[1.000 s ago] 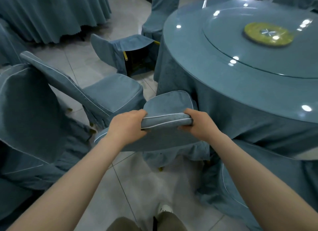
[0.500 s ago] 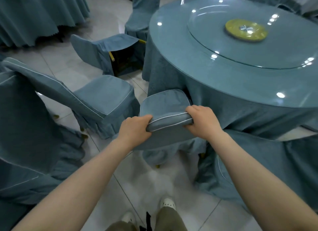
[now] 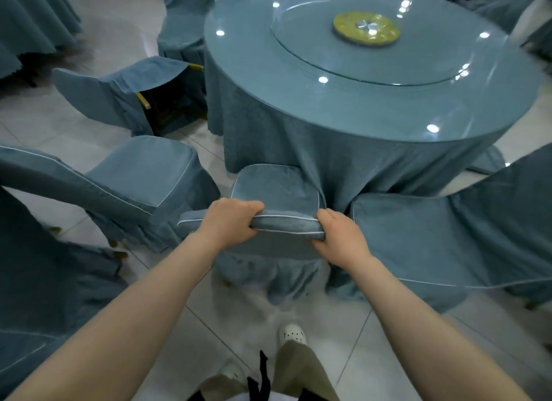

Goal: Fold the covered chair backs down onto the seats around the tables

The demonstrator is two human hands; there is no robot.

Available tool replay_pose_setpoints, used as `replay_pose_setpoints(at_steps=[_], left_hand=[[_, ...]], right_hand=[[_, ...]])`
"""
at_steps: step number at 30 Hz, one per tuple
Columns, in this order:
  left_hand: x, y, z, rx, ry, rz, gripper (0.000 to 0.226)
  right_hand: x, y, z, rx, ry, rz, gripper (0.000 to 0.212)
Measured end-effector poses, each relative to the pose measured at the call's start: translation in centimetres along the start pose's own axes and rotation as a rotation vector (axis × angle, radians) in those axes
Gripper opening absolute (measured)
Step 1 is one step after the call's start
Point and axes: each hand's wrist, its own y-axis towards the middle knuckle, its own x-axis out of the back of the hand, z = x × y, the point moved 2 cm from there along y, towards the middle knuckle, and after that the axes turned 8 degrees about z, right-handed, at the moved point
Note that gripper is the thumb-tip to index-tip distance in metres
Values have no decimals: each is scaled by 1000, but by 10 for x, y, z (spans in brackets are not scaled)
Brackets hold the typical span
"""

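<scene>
A blue covered chair with white piping stands in front of me against the round table (image 3: 373,108). Its folded back (image 3: 286,226) lies low over the seat (image 3: 274,187). My left hand (image 3: 228,223) grips the left end of that back, fingers curled over the top edge. At the right end my right hand (image 3: 339,236) grips it the same way. The chair's skirt (image 3: 268,278) hangs to the floor below my hands.
Another covered chair (image 3: 140,176) stands at the left with its back leaning away, and one (image 3: 433,239) lies at the right. A chair with lifted cover (image 3: 128,87) shows a dark frame further back. Blue fabric (image 3: 35,266) fills the left edge. My shoe (image 3: 292,335) is on the tiled floor.
The chair back has dropped lower toward the seat between my hands, and the view has tilted down and swung left so the table sits more centrally.
</scene>
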Motion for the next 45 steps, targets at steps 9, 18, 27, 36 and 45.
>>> replay_pose_setpoints(at_steps=[9, 18, 27, 36, 45], left_hand=[[-2, -16, 8, -77, -52, 40, 24], [-5, -33, 20, -120, -361, 90, 55], [-5, -69, 86, 35, -383, 102, 76], [15, -75, 172, 175, -419, 39, 77], [69, -59, 293, 330, -350, -100, 78]], right_hand=[[-12, -24, 21, -76, 7, -4, 35], [-3, -39, 38, -134, 154, 16, 58], [13, 7, 102, -68, 191, 34, 57], [21, 100, 170, 74, 83, 111, 56], [22, 237, 242, 232, 47, 233, 58]])
